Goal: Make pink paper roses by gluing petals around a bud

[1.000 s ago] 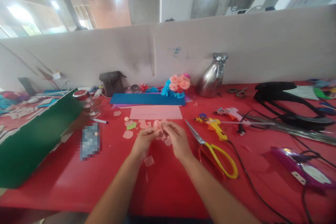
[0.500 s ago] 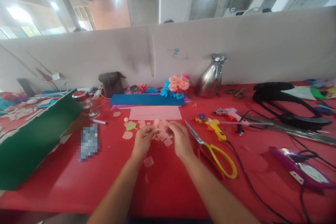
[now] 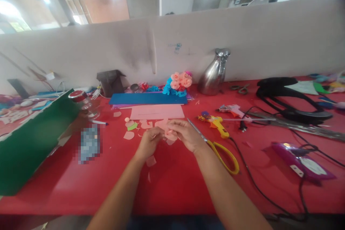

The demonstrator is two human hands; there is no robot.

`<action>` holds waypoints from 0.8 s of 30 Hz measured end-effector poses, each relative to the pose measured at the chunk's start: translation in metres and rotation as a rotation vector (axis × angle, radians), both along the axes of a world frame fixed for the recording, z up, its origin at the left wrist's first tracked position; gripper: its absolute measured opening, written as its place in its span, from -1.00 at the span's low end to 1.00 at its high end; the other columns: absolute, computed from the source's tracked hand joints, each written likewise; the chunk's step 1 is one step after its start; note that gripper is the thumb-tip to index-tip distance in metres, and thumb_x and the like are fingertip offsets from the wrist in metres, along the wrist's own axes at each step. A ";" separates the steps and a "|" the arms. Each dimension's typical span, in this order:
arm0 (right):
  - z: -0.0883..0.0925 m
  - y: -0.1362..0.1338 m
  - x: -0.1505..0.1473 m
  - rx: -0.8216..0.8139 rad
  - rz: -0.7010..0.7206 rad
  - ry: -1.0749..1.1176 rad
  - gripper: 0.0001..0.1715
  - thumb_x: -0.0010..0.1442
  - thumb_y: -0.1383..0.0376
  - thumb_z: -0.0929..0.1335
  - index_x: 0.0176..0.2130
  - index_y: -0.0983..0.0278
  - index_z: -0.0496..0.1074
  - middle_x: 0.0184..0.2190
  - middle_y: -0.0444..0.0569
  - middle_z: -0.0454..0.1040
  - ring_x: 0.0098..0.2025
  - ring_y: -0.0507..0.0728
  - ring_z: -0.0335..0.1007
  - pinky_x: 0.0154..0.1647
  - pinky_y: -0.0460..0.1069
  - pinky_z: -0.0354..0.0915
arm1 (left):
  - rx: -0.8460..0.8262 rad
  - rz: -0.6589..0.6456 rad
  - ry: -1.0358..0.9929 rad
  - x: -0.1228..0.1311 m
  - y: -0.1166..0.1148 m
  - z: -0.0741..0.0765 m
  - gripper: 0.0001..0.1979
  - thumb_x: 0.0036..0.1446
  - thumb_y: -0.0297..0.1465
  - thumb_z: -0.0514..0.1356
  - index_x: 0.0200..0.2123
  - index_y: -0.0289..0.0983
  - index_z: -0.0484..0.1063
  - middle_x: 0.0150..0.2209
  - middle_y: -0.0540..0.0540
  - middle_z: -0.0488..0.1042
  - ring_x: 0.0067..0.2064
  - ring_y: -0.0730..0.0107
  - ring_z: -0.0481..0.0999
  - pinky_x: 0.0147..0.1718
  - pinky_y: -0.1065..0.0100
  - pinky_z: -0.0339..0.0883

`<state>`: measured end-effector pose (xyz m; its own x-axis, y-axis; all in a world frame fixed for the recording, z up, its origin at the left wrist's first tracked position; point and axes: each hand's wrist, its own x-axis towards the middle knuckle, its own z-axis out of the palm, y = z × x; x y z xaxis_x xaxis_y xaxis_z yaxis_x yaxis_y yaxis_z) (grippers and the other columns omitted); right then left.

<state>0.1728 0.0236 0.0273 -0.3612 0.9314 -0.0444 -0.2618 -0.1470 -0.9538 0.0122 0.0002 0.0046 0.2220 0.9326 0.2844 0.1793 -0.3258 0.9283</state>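
Pink paper (image 3: 169,133), at fingertips (image 3: 172,123) of right hand (image 3: 187,135)

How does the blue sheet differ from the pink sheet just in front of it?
The blue sheet is longer; the pink sheet is shorter. The blue sheet is deep-coloured, the pink sheet pale. The blue sheet lies farther back; the pink sheet is nearer the left hand and right hand. Both lie flat, long edges running roughly left to right.

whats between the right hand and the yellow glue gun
The scissors lie between the right hand and the yellow glue gun, as the head view shows.
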 end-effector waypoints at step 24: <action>0.009 -0.004 0.005 0.059 0.084 -0.018 -0.77 -0.03 0.16 0.44 -0.51 0.28 0.45 -0.50 -0.12 0.44 -0.46 0.02 0.29 -0.42 -0.08 0.18 | -0.037 0.005 -0.074 -0.003 -0.002 0.007 -0.83 0.06 -0.32 0.21 -0.46 -0.25 0.56 -0.48 -0.07 0.46 -0.39 0.38 0.39 -0.31 0.39 0.22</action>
<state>0.1781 0.0198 0.0359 -0.4377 0.8991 0.0019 -0.2333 -0.1115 -0.9660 0.0088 -0.0019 0.0119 0.1969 0.9438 0.2656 0.1111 -0.2907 0.9504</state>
